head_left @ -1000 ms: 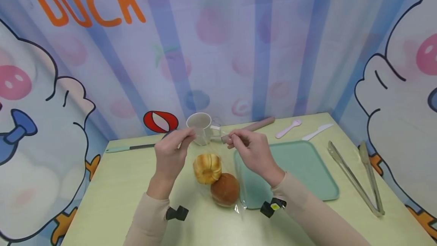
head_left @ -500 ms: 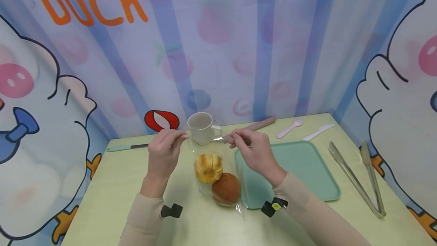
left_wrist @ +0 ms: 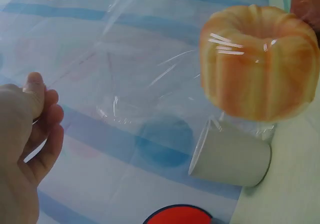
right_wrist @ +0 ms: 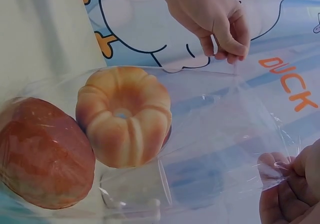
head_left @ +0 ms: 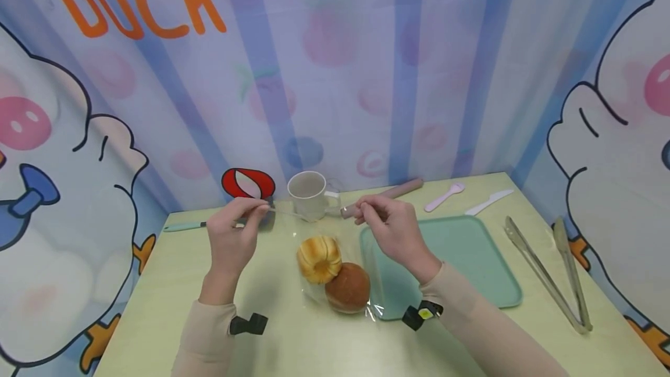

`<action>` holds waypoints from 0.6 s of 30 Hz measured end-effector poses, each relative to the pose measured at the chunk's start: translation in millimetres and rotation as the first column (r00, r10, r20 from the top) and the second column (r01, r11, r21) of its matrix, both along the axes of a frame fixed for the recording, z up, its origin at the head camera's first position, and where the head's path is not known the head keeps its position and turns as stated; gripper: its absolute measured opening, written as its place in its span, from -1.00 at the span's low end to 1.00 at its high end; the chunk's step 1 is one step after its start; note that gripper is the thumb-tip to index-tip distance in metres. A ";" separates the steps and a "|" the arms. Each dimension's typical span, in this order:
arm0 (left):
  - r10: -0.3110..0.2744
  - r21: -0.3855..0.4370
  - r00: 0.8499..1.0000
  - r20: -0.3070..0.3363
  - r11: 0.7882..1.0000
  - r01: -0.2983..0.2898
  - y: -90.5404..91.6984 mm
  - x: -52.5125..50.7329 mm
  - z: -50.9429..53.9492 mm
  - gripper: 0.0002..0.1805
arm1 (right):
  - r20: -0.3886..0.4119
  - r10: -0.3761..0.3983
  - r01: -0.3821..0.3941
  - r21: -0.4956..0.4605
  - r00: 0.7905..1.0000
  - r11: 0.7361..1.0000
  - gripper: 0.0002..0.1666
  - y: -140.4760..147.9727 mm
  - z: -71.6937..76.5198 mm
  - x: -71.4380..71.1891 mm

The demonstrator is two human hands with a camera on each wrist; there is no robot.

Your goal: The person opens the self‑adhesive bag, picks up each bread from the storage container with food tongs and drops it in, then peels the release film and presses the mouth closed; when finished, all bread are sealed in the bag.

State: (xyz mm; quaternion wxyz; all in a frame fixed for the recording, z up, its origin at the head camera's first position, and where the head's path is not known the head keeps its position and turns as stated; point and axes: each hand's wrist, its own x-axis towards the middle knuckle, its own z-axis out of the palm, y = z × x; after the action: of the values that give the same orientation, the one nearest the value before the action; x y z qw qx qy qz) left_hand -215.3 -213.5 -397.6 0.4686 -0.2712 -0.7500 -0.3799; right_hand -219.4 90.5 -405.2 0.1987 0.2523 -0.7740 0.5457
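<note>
A clear plastic bag (right_wrist: 215,96) stretches between my two hands above the table. Inside it lie a ridged, pumpkin-shaped golden bread (head_left: 319,259) and a round brown bun (head_left: 348,288), touching each other. With thumb and fingers my left hand (head_left: 232,234) pinches one corner of the bag's mouth edge, left of the mug. My right hand (head_left: 395,228) pinches the opposite corner, over the far left part of the green tray (head_left: 445,260). In the right wrist view the film gathers in wrinkles at the right hand's fingertips (right_wrist: 282,166).
Behind the bag stands a white mug (head_left: 307,194). A pinkish-brown rod (head_left: 403,188), a pink spoon (head_left: 445,196) and a white knife (head_left: 489,202) lie along the back. Metal tongs (head_left: 546,278) lie at right, a green-handled utensil (head_left: 183,227) at back left.
My left hand has moved left, away from the right hand, drawing the bag's edge out between them. The right hand and the breads have hardly moved.
</note>
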 end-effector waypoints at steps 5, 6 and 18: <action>0.033 0.061 0.999 0.041 0.997 -0.035 -15.6 2.8 1.7 -0.74 | -0.006 -0.011 0.011 0.007 1.000 1.000 -0.80 1.0 0.2 -0.5; 0.038 0.079 0.998 0.049 0.996 -0.041 -18.8 3.2 1.9 -0.75 | -0.006 -0.013 0.013 0.009 1.000 1.000 -0.80 1.0 0.2 -0.5; 0.172 0.157 0.971 0.168 0.967 -0.199 -61.5 4.7 -6.6 -0.85 | 0.023 -0.012 0.012 -0.001 1.000 1.000 -0.80 4.1 0.2 -1.4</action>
State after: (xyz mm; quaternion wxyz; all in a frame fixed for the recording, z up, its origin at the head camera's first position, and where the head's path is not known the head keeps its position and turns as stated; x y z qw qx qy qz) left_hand -210.6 -275.0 -404.2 0.4648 -0.1280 -0.7702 -0.4176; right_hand -220.8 94.6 -405.0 0.1932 0.2412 -0.7776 0.5476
